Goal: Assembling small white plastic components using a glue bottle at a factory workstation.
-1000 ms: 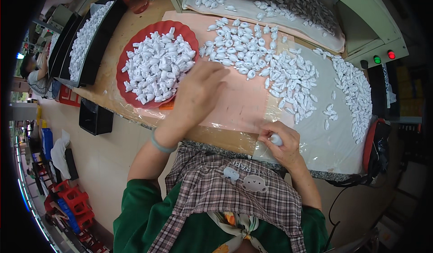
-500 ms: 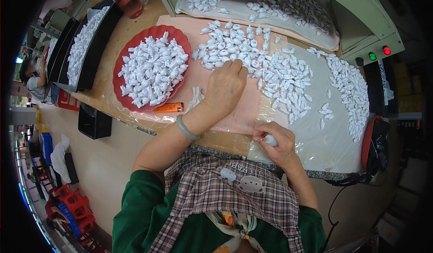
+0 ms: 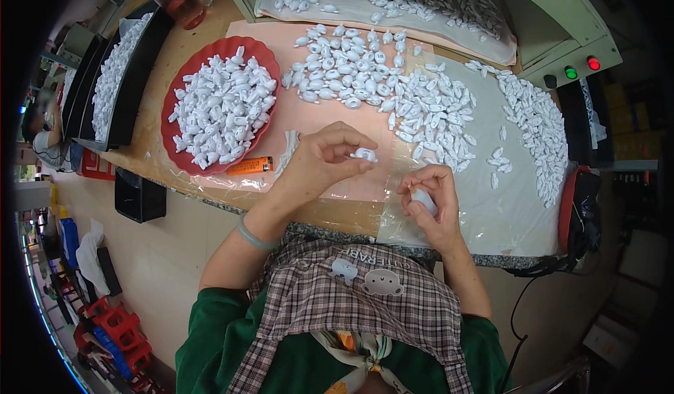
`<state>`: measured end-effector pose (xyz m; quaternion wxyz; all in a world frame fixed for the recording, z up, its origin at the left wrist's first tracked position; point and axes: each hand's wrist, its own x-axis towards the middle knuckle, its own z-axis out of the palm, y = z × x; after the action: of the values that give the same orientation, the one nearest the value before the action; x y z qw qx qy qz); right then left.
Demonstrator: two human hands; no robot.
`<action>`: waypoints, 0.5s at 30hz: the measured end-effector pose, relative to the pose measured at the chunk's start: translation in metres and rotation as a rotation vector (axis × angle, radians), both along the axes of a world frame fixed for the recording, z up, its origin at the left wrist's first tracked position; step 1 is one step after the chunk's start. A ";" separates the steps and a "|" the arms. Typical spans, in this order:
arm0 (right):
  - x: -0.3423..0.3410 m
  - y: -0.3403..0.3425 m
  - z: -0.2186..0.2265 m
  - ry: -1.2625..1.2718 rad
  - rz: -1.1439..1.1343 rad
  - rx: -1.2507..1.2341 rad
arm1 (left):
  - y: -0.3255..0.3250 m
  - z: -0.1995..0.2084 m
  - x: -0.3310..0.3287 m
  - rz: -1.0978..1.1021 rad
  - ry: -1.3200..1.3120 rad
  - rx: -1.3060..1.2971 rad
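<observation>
Between the thumb and fingertips of my left hand (image 3: 325,161) is a small white plastic piece (image 3: 364,155) with a dark mark on it, held above the pink sheet (image 3: 337,183). My right hand (image 3: 437,201) wraps around a small, rounded white squeeze bottle (image 3: 423,200), its narrow tip pointing toward the left hand. The two hands are close but apart. Beyond them lie loose rounded white pieces (image 3: 344,71) and a pile of slimmer white pieces (image 3: 439,113). Left of my left hand, a red scalloped bowl (image 3: 167,131) holds many white pieces.
An orange lighter (image 3: 250,166) and a crumpled white strip (image 3: 286,152) lie beside the bowl. More pieces (image 3: 537,127) are spread at the right. A pale green metal housing (image 3: 562,50) with lit buttons stands behind. Black trays (image 3: 133,85) and a pink-lidded bottle (image 3: 175,1) are far left.
My left hand has drawn back toward me from the rounded pieces, bringing one white piece with it. The right hand has turned slightly, still holding the bottle, and its tip now shows.
</observation>
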<state>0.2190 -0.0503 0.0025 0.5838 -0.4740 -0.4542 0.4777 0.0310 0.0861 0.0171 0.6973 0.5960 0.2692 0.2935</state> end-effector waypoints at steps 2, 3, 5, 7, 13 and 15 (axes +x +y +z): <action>-0.002 0.000 0.004 0.055 -0.003 -0.006 | -0.006 0.007 -0.008 -0.021 -0.054 -0.174; -0.003 0.000 0.005 0.112 -0.003 -0.008 | -0.009 0.009 -0.011 -0.041 -0.105 -0.343; 0.001 -0.001 0.004 0.053 -0.020 -0.003 | -0.014 0.000 -0.015 -0.048 -0.120 -0.384; 0.002 -0.003 0.005 -0.002 -0.031 0.005 | -0.018 0.001 -0.017 -0.049 -0.132 -0.422; -0.002 -0.002 0.012 0.251 -0.206 0.006 | -0.029 0.006 -0.011 -0.065 -0.206 -0.407; -0.003 0.001 0.018 0.259 -0.300 0.063 | -0.030 0.007 -0.011 -0.066 -0.255 -0.410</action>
<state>0.2157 -0.0497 0.0207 0.7166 -0.4525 -0.3144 0.4277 0.0202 0.0562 0.0240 0.8412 0.4085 0.2133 0.2827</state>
